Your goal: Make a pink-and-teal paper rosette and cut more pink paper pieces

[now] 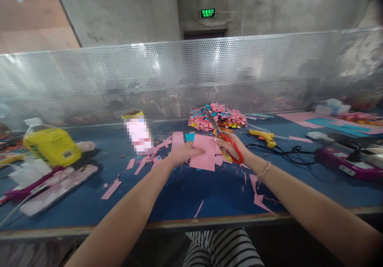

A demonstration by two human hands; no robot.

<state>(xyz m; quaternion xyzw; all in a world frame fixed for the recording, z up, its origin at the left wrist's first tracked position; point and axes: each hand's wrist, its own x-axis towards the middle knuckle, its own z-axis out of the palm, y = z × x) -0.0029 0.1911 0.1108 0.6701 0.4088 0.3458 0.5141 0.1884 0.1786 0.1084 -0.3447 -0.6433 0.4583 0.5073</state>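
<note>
My left hand [184, 152] grips a pink sheet of paper [203, 159] by its left side, thumb lying on top. In my right hand [231, 143] is a pair of scissors [239, 155] with red handles, blades pointing up and away to the left. The blades stand apart from the sheet; whether they are parted is hard to make out. Close behind my left hand lie another pink paper piece [178, 139] and a bit of blue paper [189, 137]. Beyond the hands sits a heap of fringed paper [217, 115] in pink, blue and yellow.
Pink scraps [143, 164] litter the blue table [179, 199]. At left stand a bottle of yellow liquid [50, 143] and a phone [60, 189]. A yellow glue gun [263, 136] and a purple power strip [348, 163] lie at right. A perforated metal panel [167, 79] closes the back.
</note>
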